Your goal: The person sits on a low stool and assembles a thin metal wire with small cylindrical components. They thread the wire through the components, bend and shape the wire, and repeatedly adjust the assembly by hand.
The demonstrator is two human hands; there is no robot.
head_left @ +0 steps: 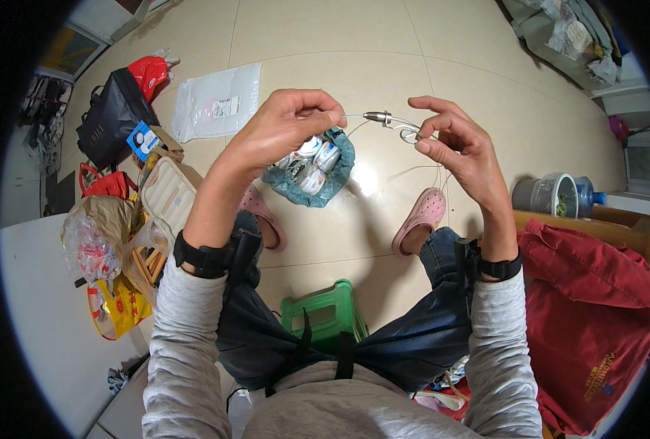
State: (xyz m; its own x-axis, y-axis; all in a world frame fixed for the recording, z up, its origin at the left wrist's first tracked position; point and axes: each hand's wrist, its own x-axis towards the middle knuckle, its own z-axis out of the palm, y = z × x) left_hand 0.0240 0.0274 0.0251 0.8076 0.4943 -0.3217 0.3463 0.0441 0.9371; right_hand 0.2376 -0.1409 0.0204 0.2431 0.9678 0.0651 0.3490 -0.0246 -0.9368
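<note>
My left hand (pixel 284 128) pinches a thin wire (pixel 352 115) between thumb and fingertips. That wire runs into the tapered end of a small silver metal cable fitting (pixel 377 117), which hangs between my hands. On the other side of it, my right hand (pixel 460 143) has thumb and fingers closed around a bent wire loop (pixel 408 134) joined to the fitting. Its index finger stretches out free. Thin strands of wire trail down below my right hand. Beneath my left hand, a teal plastic bag (pixel 281 189) on the floor holds several small white packages (pixel 326 155).
A green stool (pixel 328 311) is under me, between my legs. Bags, a dark tote (pixel 113 121) and a beige container (pixel 165 192) crowd the left. A white plastic mailer (pixel 217 102) lies ahead. On the right are a red cloth (pixel 595 314) and a bucket (pixel 557 194).
</note>
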